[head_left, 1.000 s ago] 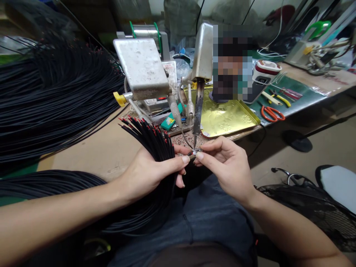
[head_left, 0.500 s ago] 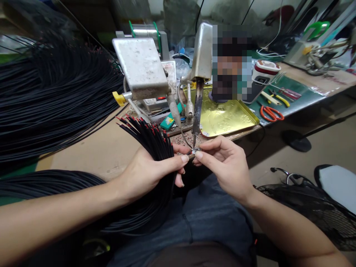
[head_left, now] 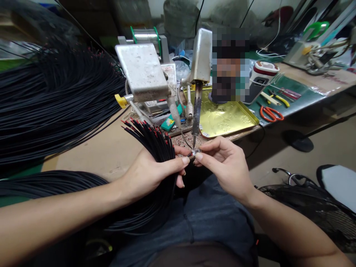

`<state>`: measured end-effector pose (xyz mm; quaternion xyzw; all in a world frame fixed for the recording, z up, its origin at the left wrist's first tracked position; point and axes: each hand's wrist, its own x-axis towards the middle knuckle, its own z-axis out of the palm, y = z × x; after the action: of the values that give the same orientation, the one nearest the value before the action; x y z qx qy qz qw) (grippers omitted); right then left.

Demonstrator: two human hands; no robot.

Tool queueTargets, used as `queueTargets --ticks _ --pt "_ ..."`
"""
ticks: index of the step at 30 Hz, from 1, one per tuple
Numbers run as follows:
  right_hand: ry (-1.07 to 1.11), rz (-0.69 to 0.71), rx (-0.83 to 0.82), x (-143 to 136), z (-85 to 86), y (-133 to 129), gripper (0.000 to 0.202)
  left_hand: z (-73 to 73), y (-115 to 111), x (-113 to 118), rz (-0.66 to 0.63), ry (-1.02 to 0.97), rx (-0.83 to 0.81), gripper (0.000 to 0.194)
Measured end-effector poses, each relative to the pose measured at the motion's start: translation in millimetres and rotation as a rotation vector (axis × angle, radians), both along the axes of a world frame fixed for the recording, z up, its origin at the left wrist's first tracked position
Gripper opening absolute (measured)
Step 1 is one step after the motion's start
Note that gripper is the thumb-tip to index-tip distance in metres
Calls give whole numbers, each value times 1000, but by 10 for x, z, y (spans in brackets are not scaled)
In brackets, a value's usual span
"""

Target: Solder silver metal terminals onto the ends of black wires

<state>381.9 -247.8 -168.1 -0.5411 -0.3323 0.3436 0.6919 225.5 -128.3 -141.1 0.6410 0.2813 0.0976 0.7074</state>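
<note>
A bundle of black cables [head_left: 160,146] with red wire ends lies in the crook of my left hand [head_left: 164,167]. The thumb and fingertips of that hand are pinched on one cable end. Opposite it, my right hand [head_left: 225,163] grips a small silvery metal connector [head_left: 196,151] between thumb and forefinger. The cable end meets the connector between the two hands. Right above them, the tip of a soldering iron [head_left: 197,115] points down at the connector. A thin solder feed tube [head_left: 185,138] reaches the same spot from the left.
A large heap of black cables [head_left: 55,100] covers the bench's left side. Behind the iron stand a metal solder feeder [head_left: 140,70] and a solder spool [head_left: 146,36]. To the right are a gold tray [head_left: 222,120], orange-handled scissors [head_left: 272,113] and pliers [head_left: 282,99]. A black fan [head_left: 311,207] stands low right.
The view has shifted slightly, so the bench items sit a little lower. Both hands keep their grips, with the connector still beneath the iron's tip.
</note>
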Motion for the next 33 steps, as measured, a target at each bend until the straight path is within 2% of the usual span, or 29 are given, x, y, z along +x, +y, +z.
queueTargets --ticks 12,16,18,20,23,27,29,33 --pt "-56 55 -27 32 28 -15 23 24 -32 43 -28 45 26 40" --pt "-30 183 -66 168 99 -53 25 23 -48 13 -60 35 144 34" --pt "-116 277 -98 268 152 -89 21 30 -59 0 -68 48 175 34" --pt "-288 329 -130 340 200 -125 12 32 -65 -9 -59 55 132 35" --pt "-488 273 -137 316 228 -154 9 12 -61 -22 -119 45 60 37" --pt "-386 224 -91 97 157 -136 17 -35 -55 -13 -270 12 35 29" --pt "-401 213 -30 4 107 -118 17 -52 -61 0 -317 -10 43 26" --pt "-430 162 -17 -26 74 -111 7 -48 -70 7 -299 14 90 28"
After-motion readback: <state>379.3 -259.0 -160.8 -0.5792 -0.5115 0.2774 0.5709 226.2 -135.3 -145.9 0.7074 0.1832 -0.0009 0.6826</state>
